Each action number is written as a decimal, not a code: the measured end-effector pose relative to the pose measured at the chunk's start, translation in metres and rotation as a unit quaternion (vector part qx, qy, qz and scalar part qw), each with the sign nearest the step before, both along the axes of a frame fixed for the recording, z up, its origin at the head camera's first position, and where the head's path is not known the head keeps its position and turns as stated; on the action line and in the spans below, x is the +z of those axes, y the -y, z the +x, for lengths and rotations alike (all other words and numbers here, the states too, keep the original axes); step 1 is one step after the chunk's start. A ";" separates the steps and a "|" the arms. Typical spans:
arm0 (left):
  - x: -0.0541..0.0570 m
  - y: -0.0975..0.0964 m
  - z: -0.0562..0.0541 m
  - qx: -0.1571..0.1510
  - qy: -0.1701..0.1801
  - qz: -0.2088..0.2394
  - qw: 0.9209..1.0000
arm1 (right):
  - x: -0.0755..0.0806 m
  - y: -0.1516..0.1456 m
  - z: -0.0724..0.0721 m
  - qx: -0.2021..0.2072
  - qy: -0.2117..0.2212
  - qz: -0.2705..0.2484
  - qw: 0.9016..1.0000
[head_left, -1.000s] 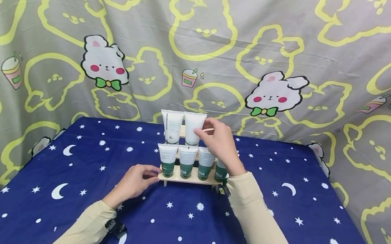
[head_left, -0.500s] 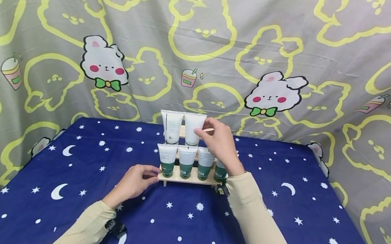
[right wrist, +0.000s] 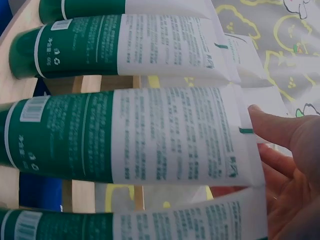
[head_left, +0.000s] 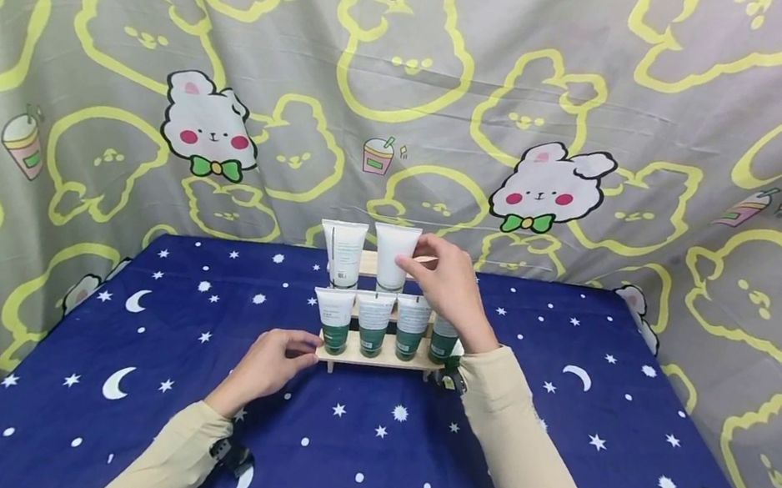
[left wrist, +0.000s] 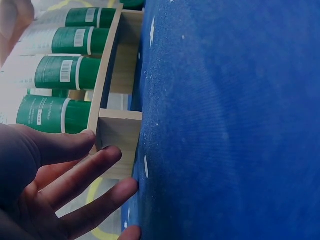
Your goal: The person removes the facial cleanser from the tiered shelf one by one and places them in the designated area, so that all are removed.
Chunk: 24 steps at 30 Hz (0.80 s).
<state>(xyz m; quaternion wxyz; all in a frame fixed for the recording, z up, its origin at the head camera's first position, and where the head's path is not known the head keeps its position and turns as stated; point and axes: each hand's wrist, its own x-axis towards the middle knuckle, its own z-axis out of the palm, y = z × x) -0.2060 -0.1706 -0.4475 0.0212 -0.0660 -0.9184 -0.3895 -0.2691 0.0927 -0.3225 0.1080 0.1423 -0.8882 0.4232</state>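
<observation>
- The right hand (head_left: 449, 282) pinches a white tube (head_left: 393, 257) by its right edge, thumb on the near side; the fingers are narrowed on it.
- This held tube is upright in the far row, on the right of another white tube (head_left: 346, 258), with a small gap between the two.
- Its lower end is hidden behind the near row, so I cannot tell whether it touches the step beneath.
- The other far tube also stands upright, with printed text and a small code on its near face; a white edge shows just behind its left side.
- The left hand (head_left: 273, 361) is at the left end of a light wooden stand (head_left: 387, 353). Its thumb touches the end of the near step, and the other fingers are spread apart and lightly bent.
- Four white-and-green tubes stand side by side on that near step, green ends down: the leftmost tube (head_left: 333, 320), the second tube (head_left: 373, 324), the third tube (head_left: 410, 330) and the rightmost tube (head_left: 443, 343), partly covered by the right arm.
- The stand rests on a dark blue cloth (head_left: 329, 454) printed with white moons and stars.
- Beyond it hangs a grey curtain (head_left: 298, 53) with yellow outlines and white rabbit faces.
- Both arms wear beige sleeves (head_left: 526, 458), and a black device (head_left: 230, 456) sits at the left wrist.
</observation>
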 end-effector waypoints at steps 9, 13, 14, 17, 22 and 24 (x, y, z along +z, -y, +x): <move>0.001 0.000 0.001 0.004 0.004 -0.002 1.000 | 0.006 -0.010 0.003 -0.004 -0.002 -0.015 1.000; 0.000 0.000 0.001 0.005 0.005 -0.002 1.000 | 0.008 -0.016 0.004 -0.007 -0.002 -0.022 1.000; 0.000 0.000 0.001 0.005 0.005 -0.002 1.000 | 0.008 -0.017 0.005 -0.007 -0.001 -0.025 1.000; 0.000 0.000 0.001 0.004 0.005 -0.001 1.000 | 0.009 -0.022 0.006 -0.009 -0.001 -0.034 0.999; 0.000 0.000 0.001 0.005 0.005 0.000 1.000 | 0.010 -0.031 0.008 -0.017 0.001 -0.037 0.999; 0.000 0.000 0.001 0.005 0.006 0.000 1.000 | 0.010 -0.034 0.008 -0.022 0.002 -0.036 0.999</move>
